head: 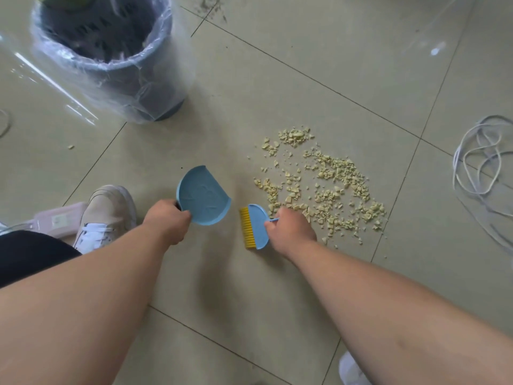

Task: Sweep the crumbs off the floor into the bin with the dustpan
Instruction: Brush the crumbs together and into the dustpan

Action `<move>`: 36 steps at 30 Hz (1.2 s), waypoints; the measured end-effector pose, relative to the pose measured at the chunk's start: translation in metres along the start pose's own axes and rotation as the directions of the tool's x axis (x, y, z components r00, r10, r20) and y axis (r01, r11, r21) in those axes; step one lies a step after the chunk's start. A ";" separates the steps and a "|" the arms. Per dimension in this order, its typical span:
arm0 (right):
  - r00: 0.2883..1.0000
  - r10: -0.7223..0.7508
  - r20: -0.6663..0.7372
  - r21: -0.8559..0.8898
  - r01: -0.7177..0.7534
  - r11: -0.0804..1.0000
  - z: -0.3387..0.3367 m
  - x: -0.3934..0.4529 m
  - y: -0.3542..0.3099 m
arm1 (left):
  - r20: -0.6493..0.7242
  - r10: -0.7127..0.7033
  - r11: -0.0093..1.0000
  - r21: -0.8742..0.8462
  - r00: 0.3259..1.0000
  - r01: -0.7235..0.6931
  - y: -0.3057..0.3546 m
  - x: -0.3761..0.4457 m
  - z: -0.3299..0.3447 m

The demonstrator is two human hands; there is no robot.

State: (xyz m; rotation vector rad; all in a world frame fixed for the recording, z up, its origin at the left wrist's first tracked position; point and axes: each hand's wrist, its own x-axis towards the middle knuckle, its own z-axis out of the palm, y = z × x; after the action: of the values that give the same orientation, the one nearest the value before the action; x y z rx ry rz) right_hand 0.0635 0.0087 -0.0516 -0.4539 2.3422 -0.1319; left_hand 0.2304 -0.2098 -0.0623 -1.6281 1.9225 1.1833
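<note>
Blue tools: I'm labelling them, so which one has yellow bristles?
The brush in the right hand; the dustpan in the left hand is plain blue.

Head-worn view, steeply down, close over tiled floor [277,79].

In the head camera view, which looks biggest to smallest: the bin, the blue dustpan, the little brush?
1. bin, by far the largest, though it stands farther off.
2. dustpan.
3. brush, somewhat smaller than the dustpan at about the same nearness.
</note>
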 end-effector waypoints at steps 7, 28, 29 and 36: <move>0.994 0.074 -0.075 -0.036 -0.077 0.996 -0.013 0.023 0.012 | 0.011 0.009 1.000 -0.017 1.000 -0.009 -0.002 0.006 0.008; 0.999 -0.032 -0.015 0.376 0.035 0.926 -0.052 0.063 0.036 | 0.088 -0.166 0.970 0.195 0.982 0.146 0.033 0.021 0.015; 0.999 -0.031 -0.016 0.424 0.034 0.905 -0.048 0.065 0.028 | 0.088 -0.171 0.961 0.235 0.981 0.146 0.034 0.024 0.012; 0.998 0.057 0.002 0.587 -0.048 0.808 -0.031 0.086 0.000 | 0.022 -0.161 0.904 0.405 0.987 0.138 0.060 0.049 -0.028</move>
State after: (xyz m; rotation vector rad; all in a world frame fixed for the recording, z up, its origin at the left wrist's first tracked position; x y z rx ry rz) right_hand -0.0152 -0.0229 -0.0850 -0.0739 2.1745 -0.8135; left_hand 0.1680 -0.2635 -0.0598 -1.4701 1.8190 0.7031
